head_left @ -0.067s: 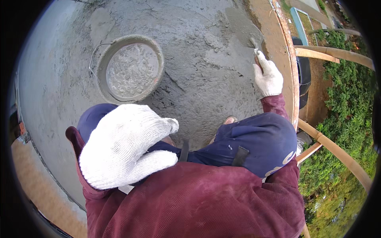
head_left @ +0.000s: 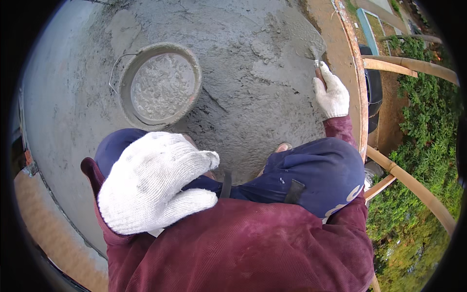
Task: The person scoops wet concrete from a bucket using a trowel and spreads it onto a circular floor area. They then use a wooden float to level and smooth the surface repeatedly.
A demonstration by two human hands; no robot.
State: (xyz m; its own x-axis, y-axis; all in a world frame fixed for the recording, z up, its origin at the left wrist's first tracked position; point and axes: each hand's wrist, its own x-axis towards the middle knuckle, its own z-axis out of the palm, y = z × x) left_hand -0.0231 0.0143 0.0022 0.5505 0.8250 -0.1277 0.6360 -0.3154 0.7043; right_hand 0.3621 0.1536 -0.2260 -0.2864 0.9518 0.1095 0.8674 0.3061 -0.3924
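Note:
My right hand (head_left: pixel 332 91), in a white knit glove, grips the wooden handle of a metal trowel (head_left: pixel 317 53) on the wet grey mortar near the surface's right edge. My left hand (head_left: pixel 154 180), also gloved, hangs close to me over my bent left knee, thumb apart from slightly curved fingers, holding nothing visible. A grey bucket (head_left: pixel 125 85) with a wire handle stands ahead of it, containing lumpy wet mortar (head_left: pixel 160 85). Rough wet mortar (head_left: pixel 243 107) spreads between the bucket and my right hand.
A wooden board (head_left: pixel 356 92) lines the right edge, with bamboo poles (head_left: pixel 423 190), leafy plants (head_left: pixel 418 121) and a dark object (head_left: pixel 372 92) beyond it. A smoother grey surface (head_left: pixel 53 112) extends to the left, with a brown strip (head_left: pixel 53 228) past its edge.
My right hand and the trowel have shifted slightly to the right. My left hand has barely moved.

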